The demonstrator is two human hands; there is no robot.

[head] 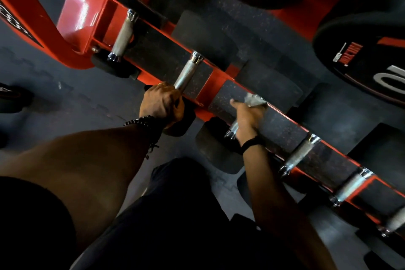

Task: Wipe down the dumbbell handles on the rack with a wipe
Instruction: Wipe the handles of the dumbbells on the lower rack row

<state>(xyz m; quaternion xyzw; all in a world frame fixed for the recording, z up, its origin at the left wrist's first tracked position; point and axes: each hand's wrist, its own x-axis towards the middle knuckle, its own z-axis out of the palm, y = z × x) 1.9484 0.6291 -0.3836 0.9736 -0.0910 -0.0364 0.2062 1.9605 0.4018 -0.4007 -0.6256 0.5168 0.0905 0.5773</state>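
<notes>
Looking straight down at the red rack (92, 6), a row of dumbbells lying across its lower rail, black heads front and back, silver knurled handles bridging over the speckled floor.

Left hand (161, 103) is down at the near end of the second handle (186, 73), fingers curled over it where it meets the front head; a ring shows on one finger and a dark beaded bracelet (140, 121) sits on the wrist. That grip is wrapped, not spread.

Right hand (247, 116) is on the next dumbbell along, the third handle (232, 129), and only the chrome collar at its near end peeks out beside the wrist. The wipe (255, 101) is bunched pale and crumpled at the fingertips, at the far end of that handle by the rail. The fingers are closed round handle and wipe together, with one digit sticking out to the left. A black band (252, 143) circles that wrist.

Further right, the fourth handle (299, 154) and fifth handle (350, 187) lie bare, well apart from either hand. Up at the left end, the first handle (123, 36) rests beside the rack's upright.

Top right, big black weights with red trim: one plate (368, 55) shows a white numeral, cut by the edge. The person's dark-clothed legs fill the bottom.
</notes>
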